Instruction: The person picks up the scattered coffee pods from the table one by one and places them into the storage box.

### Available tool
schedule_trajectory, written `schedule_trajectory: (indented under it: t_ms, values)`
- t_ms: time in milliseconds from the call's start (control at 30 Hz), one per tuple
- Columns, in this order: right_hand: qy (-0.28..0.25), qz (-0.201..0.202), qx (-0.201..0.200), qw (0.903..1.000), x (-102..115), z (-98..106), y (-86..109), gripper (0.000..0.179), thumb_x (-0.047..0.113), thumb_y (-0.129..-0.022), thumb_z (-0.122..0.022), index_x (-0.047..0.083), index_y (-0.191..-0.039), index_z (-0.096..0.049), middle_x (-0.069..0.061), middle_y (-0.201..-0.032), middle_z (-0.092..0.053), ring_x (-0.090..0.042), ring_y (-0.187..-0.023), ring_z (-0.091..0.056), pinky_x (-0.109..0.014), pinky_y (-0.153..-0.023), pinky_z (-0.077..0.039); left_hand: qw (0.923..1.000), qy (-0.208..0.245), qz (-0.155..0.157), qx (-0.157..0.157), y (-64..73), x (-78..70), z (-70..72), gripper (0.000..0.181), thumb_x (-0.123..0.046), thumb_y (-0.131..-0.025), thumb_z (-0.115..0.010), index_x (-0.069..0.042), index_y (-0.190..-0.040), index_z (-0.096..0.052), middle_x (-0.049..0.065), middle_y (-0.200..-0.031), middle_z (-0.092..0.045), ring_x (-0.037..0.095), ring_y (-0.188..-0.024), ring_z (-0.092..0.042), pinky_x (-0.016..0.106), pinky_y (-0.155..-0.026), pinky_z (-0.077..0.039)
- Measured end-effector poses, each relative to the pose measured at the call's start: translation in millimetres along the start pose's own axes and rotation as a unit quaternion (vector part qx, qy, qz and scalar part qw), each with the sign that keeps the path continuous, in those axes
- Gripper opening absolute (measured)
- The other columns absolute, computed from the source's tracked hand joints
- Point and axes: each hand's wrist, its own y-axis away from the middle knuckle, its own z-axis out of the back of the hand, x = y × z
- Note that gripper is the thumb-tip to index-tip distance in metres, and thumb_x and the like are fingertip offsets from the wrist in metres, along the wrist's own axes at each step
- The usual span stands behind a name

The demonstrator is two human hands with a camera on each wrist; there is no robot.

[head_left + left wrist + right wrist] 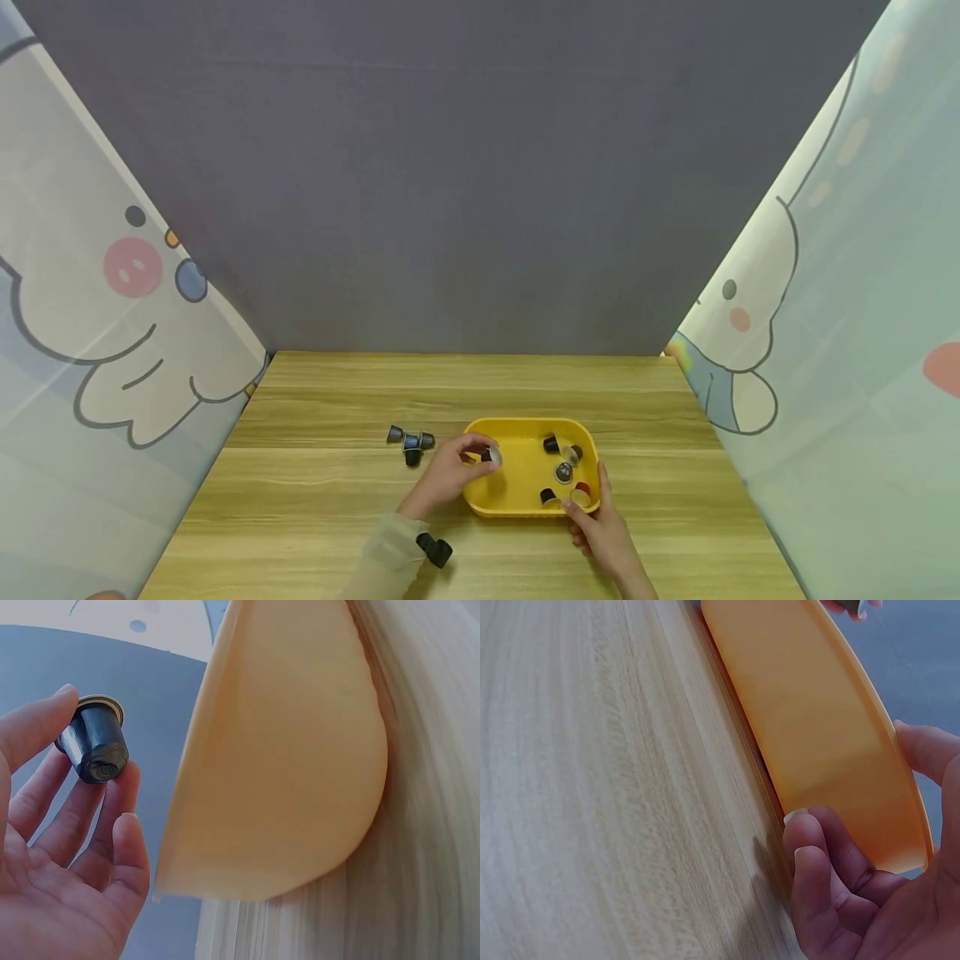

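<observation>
- While reaching over the left end of the yellow tray (517,492), pinching a dark capsule (97,742) near its flange between thumb and fingers of the left hand (447,472); tilted, with pale lid toward the right in the head view.
- Likely to handle as very light, stiff and smooth, so apt to slip or spin; probably weakest at the thin lid. Best taken by the flange or round the tapered wall, without pressing on the lid.
- With the right hand (606,533), gripping the tray at its near right corner, fingers curled against the outer wall; likely to flex slightly under a hard squeeze.
- Farther in, toward the tray's right end, see five loose capsules (563,472), spread at differing angles.
- Outward to the left, on the wooden table (322,500), note four more capsules (411,442), three bunched close and one just beside.
- Past the table's far edge, see a grey backdrop (480,208).
</observation>
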Motion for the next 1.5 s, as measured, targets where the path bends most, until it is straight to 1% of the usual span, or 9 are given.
schedule_trajectory:
  t_ms: [200, 433, 567, 667, 833, 1100, 1267, 1433, 1500]
  values:
    - [-0.005, 0.001, -0.001, 1.0, -0.2, -0.3, -0.1, 0.101, 0.038, -0.095, -0.068, 0.028, -0.16, 0.009, -0.007, -0.069, -0.059, -0.018, -0.056, -0.056, -0.027, -0.048, -0.047, 0.9996, -0.01, 0.01, 0.023, -3.9, -1.8, -9.7, 0.023, -0.023, -0.089, -0.078, -0.018, -0.111, -0.072, -0.008, -0.101, -0.068, 0.014, -0.096, -0.063, 0.033, -0.081, -0.048]
    - [-0.004, 0.004, 0.001, 1.0, 0.0, 0.2, -0.4, 0.101, 0.038, -0.095, -0.068, 0.029, -0.16, 0.009, -0.009, -0.07, -0.06, -0.018, -0.056, -0.056, -0.026, -0.047, -0.047, 0.9988, -0.01, 0.004, 0.047, -7.6, -1.0, -16.3, 0.029, -0.024, -0.09, -0.077, -0.009, -0.114, -0.072, -0.007, -0.102, -0.069, 0.015, -0.096, -0.062, 0.031, -0.081, -0.049]
    - [-0.002, 0.004, 0.002, 1.0, 0.6, 0.9, -0.7, 0.101, 0.038, -0.095, -0.068, 0.028, -0.16, 0.01, -0.008, -0.069, -0.06, -0.018, -0.056, -0.056, -0.026, -0.048, -0.047, 0.9986, -0.013, 0.0, 0.052, -10.0, -2.2, -17.6, 0.029, -0.025, -0.089, -0.077, -0.01, -0.113, -0.072, -0.007, -0.103, -0.069, 0.016, -0.096, -0.062, 0.031, -0.079, -0.049]
    - [-0.002, 0.005, 0.002, 1.0, 0.5, 1.1, -1.0, 0.101, 0.038, -0.095, -0.068, 0.027, -0.16, 0.009, -0.008, -0.069, -0.06, -0.018, -0.056, -0.056, -0.026, -0.047, -0.047, 0.9984, -0.021, 0.0, 0.053, -12.9, -2.9, -17.9, 0.027, -0.026, -0.089, -0.078, -0.012, -0.112, -0.072, -0.009, -0.103, -0.068, 0.015, -0.095, -0.061, 0.03, -0.079, -0.048]
    - [0.001, 0.007, 0.001, 1.0, -0.3, 0.7, -1.4, 0.101, 0.038, -0.095, -0.068, 0.027, -0.16, 0.008, -0.008, -0.069, -0.06, -0.018, -0.056, -0.056, -0.027, -0.047, -0.047, 0.9976, -0.027, -0.002, 0.063, -19.8, -6.6, -17.2, 0.027, -0.026, -0.089, -0.078, -0.014, -0.112, -0.072, -0.01, -0.103, -0.068, 0.012, -0.095, -0.061, 0.03, -0.08, -0.048]
    - [0.005, 0.003, 0.0, 1.0, -0.7, -0.4, -0.8, 0.101, 0.038, -0.095, -0.068, 0.028, -0.16, 0.009, -0.008, -0.07, -0.06, -0.018, -0.056, -0.056, -0.027, -0.047, -0.047, 0.9962, -0.041, -0.018, 0.075, -35.2, -10.8, -20.1, 0.025, -0.026, -0.09, -0.077, -0.015, -0.112, -0.072, -0.011, -0.101, -0.067, 0.01, -0.093, -0.061, 0.029, -0.077, -0.05]
    - [0.005, 0.0, -0.002, 1.0, -0.9, -0.6, -0.9, 0.1, 0.039, -0.096, -0.067, 0.028, -0.16, 0.009, -0.008, -0.07, -0.06, -0.018, -0.057, -0.057, -0.027, -0.048, -0.047, 0.9941, -0.051, -0.022, 0.094, -43.1, -17.4, -24.2, 0.03, -0.028, -0.09, -0.077, -0.012, -0.115, -0.072, -0.012, -0.101, -0.067, 0.011, -0.094, -0.061, 0.029, -0.079, -0.05]
    - [-0.001, 0.001, -0.002, 1.0, -0.6, -0.3, -1.2, 0.1, 0.039, -0.095, -0.068, 0.029, -0.16, 0.008, -0.008, -0.07, -0.06, -0.018, -0.056, -0.056, -0.027, -0.048, -0.046, 0.991, -0.065, -0.024, 0.115, -51.6, -23.6, -27.7, 0.028, -0.031, -0.09, -0.076, -0.02, -0.115, -0.071, -0.015, -0.103, -0.066, 0.006, -0.094, -0.06, 0.028, -0.079, -0.05]
    - [-0.003, 0.002, 0.0, 1.0, -0.4, -0.2, -1.0, 0.101, 0.039, -0.095, -0.068, 0.029, -0.16, 0.008, -0.008, -0.07, -0.059, -0.018, -0.056, -0.056, -0.027, -0.047, -0.046, 0.9896, -0.07, -0.024, 0.123, -55.3, -25.5, -28.9, 0.026, -0.03, -0.09, -0.076, -0.023, -0.115, -0.071, -0.015, -0.105, -0.066, 0.007, -0.096, -0.06, 0.028, -0.079, -0.049]
